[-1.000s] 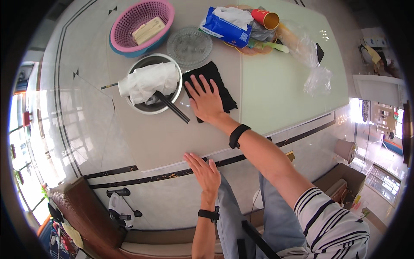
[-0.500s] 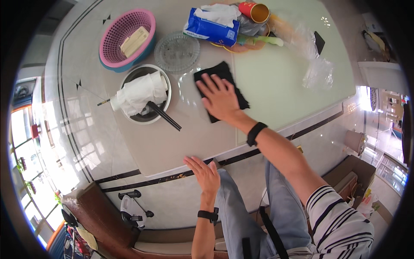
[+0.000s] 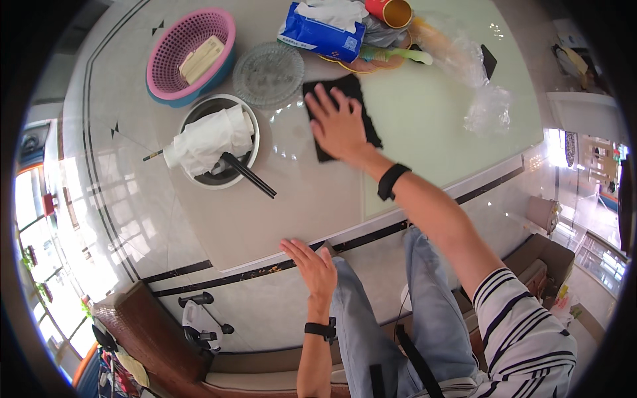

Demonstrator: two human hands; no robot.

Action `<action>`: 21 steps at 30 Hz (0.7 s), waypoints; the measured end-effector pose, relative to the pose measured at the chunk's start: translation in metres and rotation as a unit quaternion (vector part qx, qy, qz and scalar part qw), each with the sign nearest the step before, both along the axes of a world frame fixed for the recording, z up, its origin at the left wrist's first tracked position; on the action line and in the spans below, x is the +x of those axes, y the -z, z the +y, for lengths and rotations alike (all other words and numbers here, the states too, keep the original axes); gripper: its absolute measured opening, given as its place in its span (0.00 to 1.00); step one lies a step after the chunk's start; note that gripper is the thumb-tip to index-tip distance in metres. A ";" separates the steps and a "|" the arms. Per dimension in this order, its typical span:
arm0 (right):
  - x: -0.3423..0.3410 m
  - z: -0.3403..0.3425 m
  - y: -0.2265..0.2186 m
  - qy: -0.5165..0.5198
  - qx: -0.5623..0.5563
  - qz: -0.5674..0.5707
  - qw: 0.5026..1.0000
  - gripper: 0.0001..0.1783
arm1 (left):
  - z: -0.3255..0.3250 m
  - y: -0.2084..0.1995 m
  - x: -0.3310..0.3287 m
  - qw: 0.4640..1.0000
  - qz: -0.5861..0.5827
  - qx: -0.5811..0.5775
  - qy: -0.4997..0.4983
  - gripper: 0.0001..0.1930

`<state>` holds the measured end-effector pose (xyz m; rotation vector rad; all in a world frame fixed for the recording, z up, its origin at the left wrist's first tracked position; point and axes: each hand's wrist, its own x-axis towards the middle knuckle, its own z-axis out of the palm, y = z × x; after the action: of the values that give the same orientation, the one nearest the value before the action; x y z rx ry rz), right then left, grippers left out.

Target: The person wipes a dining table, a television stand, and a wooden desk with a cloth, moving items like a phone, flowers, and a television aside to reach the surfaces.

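My right hand (image 3: 340, 126) lies flat with spread fingers on a black cloth (image 3: 356, 93), pressing it to the tabletop (image 3: 298, 205). The cloth sits across the seam between the beige part and the pale green part of the table. At the table's front edge rests my left hand (image 3: 312, 265), its fingers stretched out and holding nothing. To the left of the cloth stands a white-rimmed bowl (image 3: 257, 142) with crumpled white tissue (image 3: 212, 140) and black chopsticks (image 3: 249, 176) in it. A clear glass plate (image 3: 269, 74) is just beyond the cloth.
A pink colander (image 3: 162, 56) nested in a blue basin holds a beige block-like item (image 3: 201, 60). At the back are a blue tissue pack (image 3: 322, 36), a red cup (image 3: 390, 12), a green-handled comb-like item (image 3: 411, 56) and clear plastic bags (image 3: 488, 109). A brown sofa (image 3: 146, 331) stands below left.
My right hand has slid the black cloth slightly away from me across the table. My left hand stays at the edge. The whole view has shifted a little.
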<state>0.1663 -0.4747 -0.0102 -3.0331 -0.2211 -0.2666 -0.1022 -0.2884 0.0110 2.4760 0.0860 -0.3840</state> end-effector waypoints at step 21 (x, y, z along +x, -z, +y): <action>-0.124 -0.364 -0.001 0.027 -0.053 0.139 0.988 0.31 | -0.224 0.001 0.038 0.994 -0.036 0.061 0.086 0.42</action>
<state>0.0419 -0.8383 -0.0096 -3.1367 -0.1357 0.1715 -0.0645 -0.5122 0.0101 2.6243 -0.1389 -0.3707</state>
